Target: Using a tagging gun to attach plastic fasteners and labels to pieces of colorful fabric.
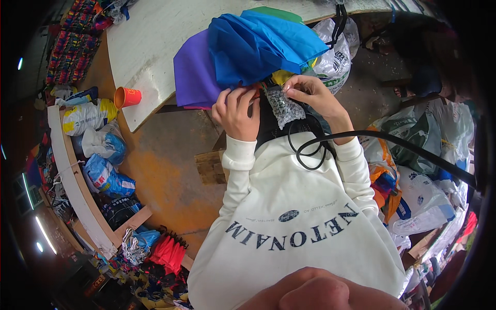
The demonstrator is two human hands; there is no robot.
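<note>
Pinching with curled fingers, the right hand holds the top edge of a small clear plastic bag of dark grainy bits, which hangs down from the fingertips over a black panel. Just left of that grip, the left hand presses its bent fingers onto the lower hem of a bundle of folded fabric in purple, blue and green; whether it actually clasps the cloth cannot be told. Both arms wear white sleeves. A black cable loops just below the bag and runs off to the right. Behind the fabric lies a white worktable, with an orange plastic cup on its side well left of the hands.
</note>
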